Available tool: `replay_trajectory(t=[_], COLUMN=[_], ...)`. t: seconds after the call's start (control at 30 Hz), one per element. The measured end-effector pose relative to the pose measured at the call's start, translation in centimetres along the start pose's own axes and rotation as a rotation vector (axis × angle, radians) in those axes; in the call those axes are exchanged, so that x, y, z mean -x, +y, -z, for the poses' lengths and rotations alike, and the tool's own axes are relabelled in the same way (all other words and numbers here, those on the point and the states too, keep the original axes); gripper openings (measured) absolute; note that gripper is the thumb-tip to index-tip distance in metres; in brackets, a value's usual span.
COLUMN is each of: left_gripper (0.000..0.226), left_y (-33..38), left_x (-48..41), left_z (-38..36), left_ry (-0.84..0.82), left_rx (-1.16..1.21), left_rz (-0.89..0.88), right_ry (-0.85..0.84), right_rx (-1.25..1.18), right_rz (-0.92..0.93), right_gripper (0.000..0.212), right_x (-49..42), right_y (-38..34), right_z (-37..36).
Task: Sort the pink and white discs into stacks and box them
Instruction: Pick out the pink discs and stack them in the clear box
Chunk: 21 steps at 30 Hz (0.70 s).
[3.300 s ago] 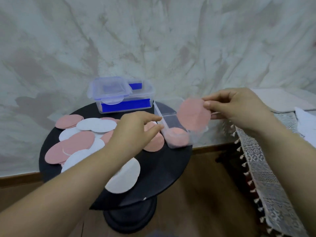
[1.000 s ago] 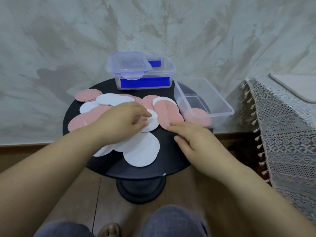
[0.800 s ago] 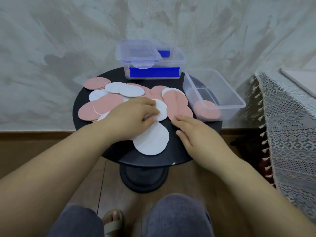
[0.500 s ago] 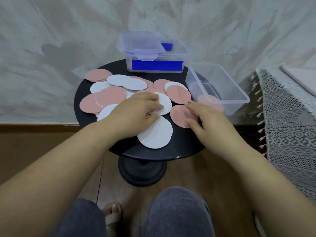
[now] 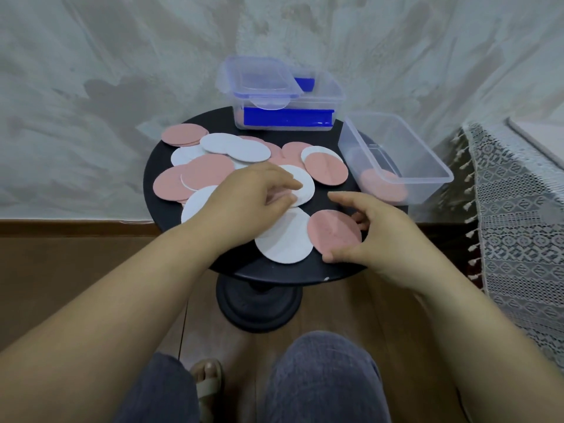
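Several pink and white discs lie scattered and overlapping on a small round black table. My right hand grips a pink disc at the table's front right, thumb under its near edge and fingers curled over its far edge. My left hand rests with curled fingers on a white disc in the middle; another white disc lies just in front of it. An open clear box at the right holds pink discs.
A clear box with blue clips and a loose lid on top stands at the table's back. A lace-covered table stands close on the right. My knees and a sandalled foot are below the table edge, over a wooden floor.
My right hand has dragged a pink disc from the table's middle toward the front right edge and closed round it. My left hand has stayed on the white disc.
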<state>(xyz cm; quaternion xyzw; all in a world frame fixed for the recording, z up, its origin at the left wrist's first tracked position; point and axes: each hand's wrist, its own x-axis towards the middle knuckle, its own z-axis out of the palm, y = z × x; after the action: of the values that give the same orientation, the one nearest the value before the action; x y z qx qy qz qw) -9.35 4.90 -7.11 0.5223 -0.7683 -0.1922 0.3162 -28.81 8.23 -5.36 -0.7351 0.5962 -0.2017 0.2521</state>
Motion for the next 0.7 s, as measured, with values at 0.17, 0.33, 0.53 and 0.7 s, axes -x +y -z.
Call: replay_trajectory(t=[0.17,0.33,0.53,0.7], left_gripper=[0.033,0.036,0.016,0.008], left_y=[1.2,1.4,2.4,2.9], left_x=[0.7,1.1,1.7,1.4], left_z=[-0.8,-1.2,-0.9,0.7], left_ry=[-0.118,-0.149,-0.05,0.111], left_rx=[-0.105,-0.171,0.204,0.581], left_rz=[-0.042,-0.039,0.133,0.327], right_ry=[-0.023,0.035,0.091,0.137], right_rx=[0.045,-0.119,-0.549,-0.602], right_rz=[-0.027,-0.059,0.002,-0.044], right_gripper=[0.09,0.05,0.016,0.015], right_x=[-0.4,-0.4,-0.8,-2.6], right_y=[0.1,0.8,0.2,-0.7], right_z=[0.0,0.2,0.4,0.0])
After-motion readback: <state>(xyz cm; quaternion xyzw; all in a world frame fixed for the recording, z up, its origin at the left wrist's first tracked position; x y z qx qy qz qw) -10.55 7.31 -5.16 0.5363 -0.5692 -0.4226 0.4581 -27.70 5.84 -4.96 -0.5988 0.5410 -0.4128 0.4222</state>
